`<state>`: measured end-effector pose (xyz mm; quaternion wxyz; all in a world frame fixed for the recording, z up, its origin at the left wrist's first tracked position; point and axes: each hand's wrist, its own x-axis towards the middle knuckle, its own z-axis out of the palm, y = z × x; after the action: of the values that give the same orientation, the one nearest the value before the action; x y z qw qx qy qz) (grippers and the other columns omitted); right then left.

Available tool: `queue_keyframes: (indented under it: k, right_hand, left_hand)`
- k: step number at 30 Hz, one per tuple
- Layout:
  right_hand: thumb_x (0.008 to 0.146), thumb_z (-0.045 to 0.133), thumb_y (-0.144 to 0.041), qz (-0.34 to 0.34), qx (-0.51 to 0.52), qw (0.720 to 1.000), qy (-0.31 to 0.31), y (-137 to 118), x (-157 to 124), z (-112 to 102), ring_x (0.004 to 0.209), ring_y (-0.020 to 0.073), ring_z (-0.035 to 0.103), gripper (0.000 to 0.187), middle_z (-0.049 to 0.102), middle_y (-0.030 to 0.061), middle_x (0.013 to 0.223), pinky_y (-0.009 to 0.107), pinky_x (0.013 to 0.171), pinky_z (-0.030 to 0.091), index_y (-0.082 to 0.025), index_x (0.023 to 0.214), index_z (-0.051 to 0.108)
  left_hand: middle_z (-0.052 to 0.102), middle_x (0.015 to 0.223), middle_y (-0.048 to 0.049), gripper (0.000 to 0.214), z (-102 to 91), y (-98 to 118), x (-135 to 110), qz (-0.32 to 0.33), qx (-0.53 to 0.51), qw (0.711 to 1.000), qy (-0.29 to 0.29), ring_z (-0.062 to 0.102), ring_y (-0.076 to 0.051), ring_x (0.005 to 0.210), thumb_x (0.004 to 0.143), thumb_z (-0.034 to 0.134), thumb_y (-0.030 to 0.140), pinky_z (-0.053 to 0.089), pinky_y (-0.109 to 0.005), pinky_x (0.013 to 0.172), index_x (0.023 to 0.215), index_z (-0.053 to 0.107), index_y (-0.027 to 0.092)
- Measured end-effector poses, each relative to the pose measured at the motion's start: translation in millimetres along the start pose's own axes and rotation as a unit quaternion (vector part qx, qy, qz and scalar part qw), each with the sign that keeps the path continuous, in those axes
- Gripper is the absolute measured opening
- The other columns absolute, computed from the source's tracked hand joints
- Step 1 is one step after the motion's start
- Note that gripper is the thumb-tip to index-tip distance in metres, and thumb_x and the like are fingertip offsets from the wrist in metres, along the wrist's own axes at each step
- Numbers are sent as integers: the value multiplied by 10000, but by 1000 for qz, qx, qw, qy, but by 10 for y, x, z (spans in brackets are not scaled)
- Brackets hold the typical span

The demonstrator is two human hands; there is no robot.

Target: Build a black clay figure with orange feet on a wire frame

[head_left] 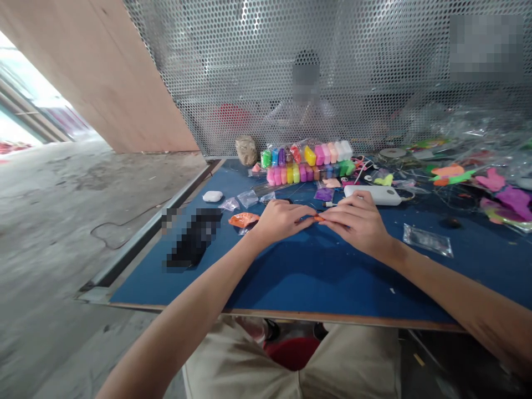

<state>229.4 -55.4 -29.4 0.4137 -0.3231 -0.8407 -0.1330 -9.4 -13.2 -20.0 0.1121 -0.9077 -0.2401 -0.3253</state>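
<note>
Over the middle of the blue table, my left hand (285,221) and my right hand (355,221) meet at the fingertips. Between them is a small piece of orange clay (318,218), pinched by the fingers of both hands. Just left of my left hand lies an orange clay packet (243,220) in clear wrapping. Beyond my right hand rests a white power bank (374,194) with a cable plug (329,204) close to the fingers. A purple packet (324,194) lies behind the hands.
Rows of colourful clay packs (307,163) lie along the perforated metal panel (249,66). A white earbud case (213,196) and small clear bags (248,198) are at left, near a blurred-out black object (195,238). A clear packet (428,240) and piled clay shapes (507,194) occupy the right.
</note>
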Motion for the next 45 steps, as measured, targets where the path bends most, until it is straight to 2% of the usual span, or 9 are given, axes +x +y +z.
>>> queue_keyframes:
  k: [6,11,19,24,29,35,39,42,45]
  right_hand:
    - [937,681,-273,5,-22,1000,-8,-35,-24,-1,907,209,672,192,793,-71,1041,454,952,401,-385,1077,752]
    - [905,724,-356,-29,-34,999,-11,-70,13,10,913,217,662,214,790,-56,1068,437,914,407,-350,1118,743]
    - [883,743,-247,-55,2,998,20,-96,-1,87,845,198,645,210,802,-58,948,433,895,417,-345,1069,747]
    - [868,718,-326,-54,185,977,-90,0,20,29,1055,255,660,400,743,62,1169,458,955,484,-251,1256,656]
    - [906,646,-215,27,218,974,-48,236,-1,-49,962,237,684,224,761,59,1042,423,871,542,-262,1114,716]
    - [902,662,-182,22,205,976,-70,312,9,-8,896,216,682,184,766,48,970,395,820,549,-246,1056,740]
    - [915,654,-180,-15,197,974,-108,288,28,35,877,207,698,174,774,35,982,407,842,539,-247,1051,740]
    - [911,658,-172,-8,183,980,-73,267,30,41,858,209,698,178,779,29,954,395,812,551,-252,1043,745]
    - [909,662,-170,25,164,986,-24,224,35,23,887,214,699,218,776,31,977,391,823,566,-265,1091,736]
  left_hand:
    - [787,891,-24,336,20,-4,-1,-6,39,999,-27,701,-142,681,994,528,493,438,-270,641,1120,738,263]
    - [755,806,-30,291,40,-4,7,1,80,994,-73,678,-158,664,991,524,424,382,-289,598,1030,754,249]
    - [726,764,-21,281,40,42,16,46,120,990,-49,607,-136,588,1021,458,322,317,-299,578,1005,721,225]
    - [711,737,-40,222,-161,-67,17,94,93,973,-191,631,-164,618,904,592,372,322,-302,576,956,715,196]
    - [726,807,-37,712,-402,-129,66,16,14,963,-267,652,-214,665,625,735,681,299,-288,558,1183,664,245]
    - [722,855,-41,735,-355,-94,75,-34,-29,961,-273,645,-217,697,643,761,678,313,-275,587,1224,628,248]
    - [709,920,-47,936,-343,-102,63,-35,-165,950,-263,646,-228,773,512,802,785,399,-285,652,1249,600,245]
    - [673,1070,-91,788,-350,-126,62,-58,-249,947,-195,629,-225,877,726,698,755,458,-303,745,1282,569,211]
    - [632,1107,-126,477,-296,-140,65,-91,-253,957,-105,604,-207,941,1050,353,481,471,-332,848,1374,502,164]
